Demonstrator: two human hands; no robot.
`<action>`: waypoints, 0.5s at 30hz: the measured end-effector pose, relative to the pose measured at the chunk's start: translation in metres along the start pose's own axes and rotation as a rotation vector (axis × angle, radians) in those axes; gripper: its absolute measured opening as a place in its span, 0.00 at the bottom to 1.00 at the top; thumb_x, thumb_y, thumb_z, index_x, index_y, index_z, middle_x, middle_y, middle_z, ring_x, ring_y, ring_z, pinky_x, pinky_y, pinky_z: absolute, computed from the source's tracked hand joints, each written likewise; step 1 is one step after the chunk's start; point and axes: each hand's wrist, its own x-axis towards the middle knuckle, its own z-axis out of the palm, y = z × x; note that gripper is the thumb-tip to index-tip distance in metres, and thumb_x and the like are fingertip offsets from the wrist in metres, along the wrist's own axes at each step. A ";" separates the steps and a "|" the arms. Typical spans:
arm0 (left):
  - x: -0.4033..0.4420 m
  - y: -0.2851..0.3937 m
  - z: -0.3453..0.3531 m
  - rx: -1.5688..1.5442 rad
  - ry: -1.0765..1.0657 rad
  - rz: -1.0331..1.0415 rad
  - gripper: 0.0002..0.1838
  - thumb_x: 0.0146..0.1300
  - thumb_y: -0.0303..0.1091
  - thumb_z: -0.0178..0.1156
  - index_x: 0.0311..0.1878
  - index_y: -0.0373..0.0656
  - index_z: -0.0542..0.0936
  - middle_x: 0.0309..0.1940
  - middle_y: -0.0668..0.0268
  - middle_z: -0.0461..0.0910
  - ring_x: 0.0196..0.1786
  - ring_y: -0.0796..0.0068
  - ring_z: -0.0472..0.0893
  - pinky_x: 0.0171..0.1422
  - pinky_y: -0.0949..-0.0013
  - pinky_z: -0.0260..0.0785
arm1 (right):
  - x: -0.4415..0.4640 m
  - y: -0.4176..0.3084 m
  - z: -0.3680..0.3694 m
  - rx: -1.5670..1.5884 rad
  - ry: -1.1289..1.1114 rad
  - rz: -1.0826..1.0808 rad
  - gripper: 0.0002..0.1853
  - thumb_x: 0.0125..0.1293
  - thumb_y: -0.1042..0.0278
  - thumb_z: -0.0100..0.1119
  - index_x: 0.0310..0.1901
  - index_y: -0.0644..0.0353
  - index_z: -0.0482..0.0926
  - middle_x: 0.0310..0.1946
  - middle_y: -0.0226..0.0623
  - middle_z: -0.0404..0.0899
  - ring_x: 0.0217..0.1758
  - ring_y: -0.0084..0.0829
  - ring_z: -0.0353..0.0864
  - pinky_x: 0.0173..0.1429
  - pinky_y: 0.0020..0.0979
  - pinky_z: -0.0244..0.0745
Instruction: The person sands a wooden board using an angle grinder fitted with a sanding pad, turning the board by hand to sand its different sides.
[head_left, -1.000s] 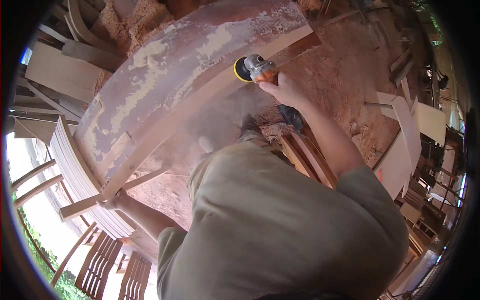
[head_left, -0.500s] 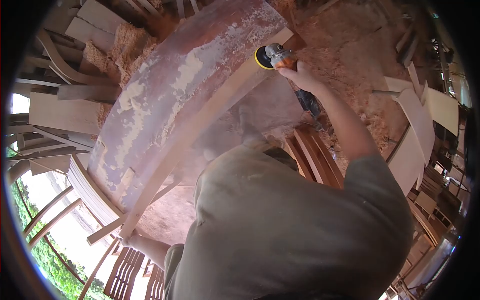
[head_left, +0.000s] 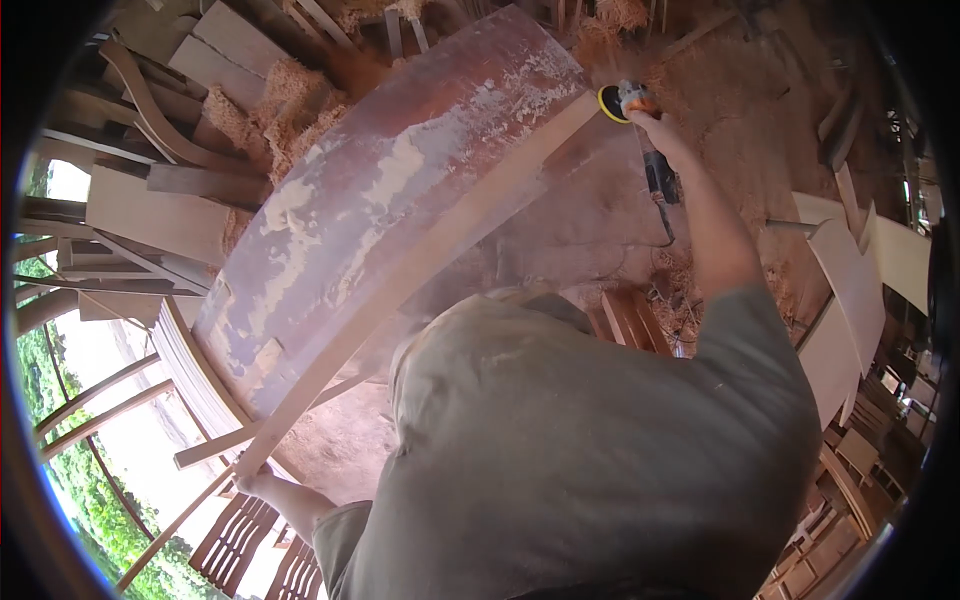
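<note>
My right hand (head_left: 655, 130) is wrapped around an angle grinder (head_left: 634, 98) fitted with a black, yellow-rimmed sanding disc (head_left: 610, 103). The disc is at the far end of a long, pale wooden plank (head_left: 430, 255); I cannot tell whether it touches the wood. My left hand (head_left: 256, 482) grips the plank's near end at the lower left, its fingers partly hidden. Under the plank lies a worn reddish tabletop (head_left: 330, 180) with whitish patches. The grinder's cord hangs down past my forearm.
A shorter wood strip (head_left: 215, 446) crosses near my left hand. Wood offcuts (head_left: 140, 215) and heaped shavings (head_left: 295, 100) lie beyond the tabletop. Slatted panels (head_left: 235, 540) stand at the lower left. Pale sheets (head_left: 845, 290) lean on the right, and reddish boards (head_left: 635, 322) lie beside me.
My right hand has moved the grinder up and to the right, out to the plank's far end. My left hand keeps its hold on the near end. The view has shifted slightly.
</note>
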 end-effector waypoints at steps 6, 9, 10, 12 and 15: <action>-0.005 -0.048 -0.011 -0.499 -0.002 -0.045 0.26 0.64 0.43 0.49 0.51 0.26 0.75 0.46 0.43 0.78 0.56 0.49 0.78 0.66 0.43 0.69 | -0.050 0.024 0.010 0.780 -0.017 0.045 0.18 0.63 0.51 0.63 0.45 0.55 0.76 0.30 0.32 0.76 0.28 0.26 0.79 0.31 0.31 0.78; -0.019 -0.098 0.006 -0.509 -0.358 -0.159 0.21 0.63 0.50 0.47 0.45 0.42 0.78 0.42 0.58 0.79 0.48 0.60 0.78 0.59 0.51 0.71 | -0.079 0.010 0.025 0.745 -0.134 0.125 0.19 0.64 0.50 0.61 0.47 0.58 0.75 0.31 0.35 0.77 0.30 0.31 0.80 0.37 0.34 0.80; -0.044 -0.094 0.033 -0.611 -0.304 -0.210 0.19 0.66 0.49 0.44 0.40 0.47 0.80 0.37 0.61 0.79 0.45 0.60 0.79 0.57 0.50 0.71 | -0.105 -0.013 0.034 0.727 -0.217 0.155 0.19 0.65 0.52 0.60 0.48 0.58 0.75 0.31 0.35 0.77 0.30 0.30 0.79 0.36 0.33 0.80; -0.061 -0.113 0.052 -0.683 -0.268 -0.298 0.21 0.66 0.49 0.41 0.38 0.47 0.80 0.36 0.61 0.80 0.43 0.59 0.79 0.56 0.48 0.71 | -0.145 -0.055 0.057 0.684 -0.329 0.146 0.18 0.66 0.53 0.60 0.49 0.58 0.75 0.32 0.35 0.77 0.29 0.29 0.79 0.36 0.31 0.79; -0.072 -0.141 0.075 -0.885 -0.373 -0.440 0.24 0.66 0.50 0.39 0.42 0.45 0.80 0.38 0.56 0.80 0.43 0.55 0.78 0.53 0.48 0.70 | -0.214 -0.109 0.103 0.412 -0.448 -0.146 0.16 0.68 0.58 0.58 0.51 0.58 0.74 0.33 0.34 0.77 0.30 0.25 0.78 0.35 0.28 0.77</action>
